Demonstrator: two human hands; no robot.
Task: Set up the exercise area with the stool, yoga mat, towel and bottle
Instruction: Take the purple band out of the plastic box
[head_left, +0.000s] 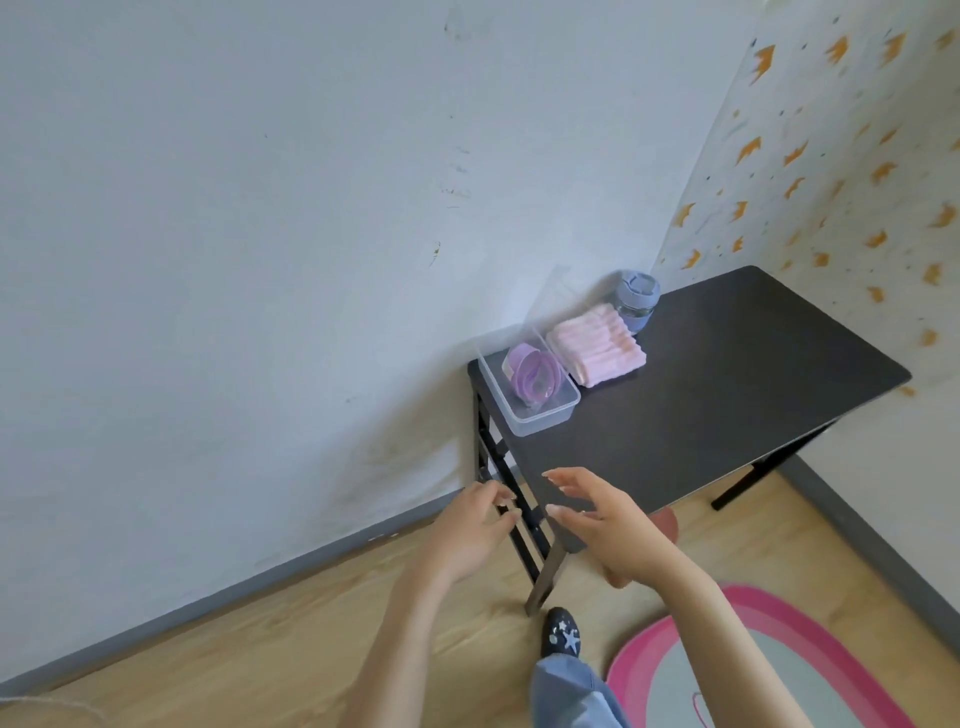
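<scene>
A dark worktop (727, 395) stands in the corner of the room, its far edge against a pale wall (234, 260). Along that far edge sit three things in a row: a clear box (540, 413) holding a purple coiled item (532, 374), a folded pink towel (597, 351) just beside the box, and a blue-lidded bottle (636, 301) upright at the towel's far end, near the wall.

Both hands reach toward the near left corner of the worktop. The left hand (467, 535) hovers by the black leg frame (511, 514), fingers curled loosely — its grip released, holding nothing. The right hand (608, 525) is spread over the worktop's corner, fingers apart, also grasping nothing; whether it touches the edge cannot be told.

Below, a dark shoe (561, 631) with pale stars stands on the wood floor (260, 649) beside the worktop's leg. A pink-rimmed mat (831, 634) lies on the floor at the lower right, part hidden by the right arm. A reddish rounded shape (667, 522) shows under the worktop — possibly the stool, too hidden to tell.
</scene>
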